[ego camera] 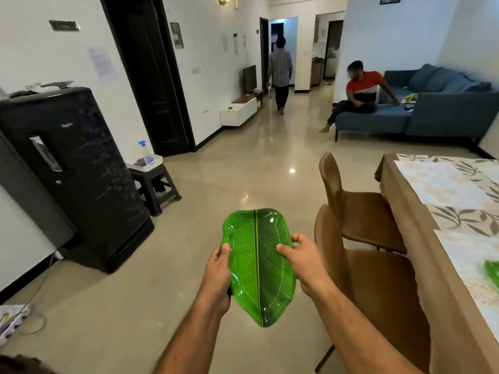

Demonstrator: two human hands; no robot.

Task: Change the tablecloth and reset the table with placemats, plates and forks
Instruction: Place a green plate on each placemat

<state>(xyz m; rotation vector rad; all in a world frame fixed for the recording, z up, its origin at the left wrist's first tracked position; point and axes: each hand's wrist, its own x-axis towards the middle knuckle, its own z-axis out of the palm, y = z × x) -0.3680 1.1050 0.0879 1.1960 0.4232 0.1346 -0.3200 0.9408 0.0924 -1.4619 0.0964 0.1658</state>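
Note:
A green leaf-shaped plate [258,263] is held over the floor in front of me. My left hand [218,273] grips its left edge with the thumb on top. My right hand [303,261] grips its right edge, thumb laid on the surface and fingers curled round the rim. At the right stands the table [421,238] under a brown cloth with a leaf-patterned runner. Two pale placemats [442,184] [469,260] lie on it. Another green plate [492,272] shows at the right edge, on the nearer placemat. No forks are visible.
Two brown chairs [359,211] [378,287] stand along the table's left side, close to my right arm. A black fridge [73,174] and a small stool [155,182] are at the left. One person walks away down the hall; another sits on a blue sofa [445,109].

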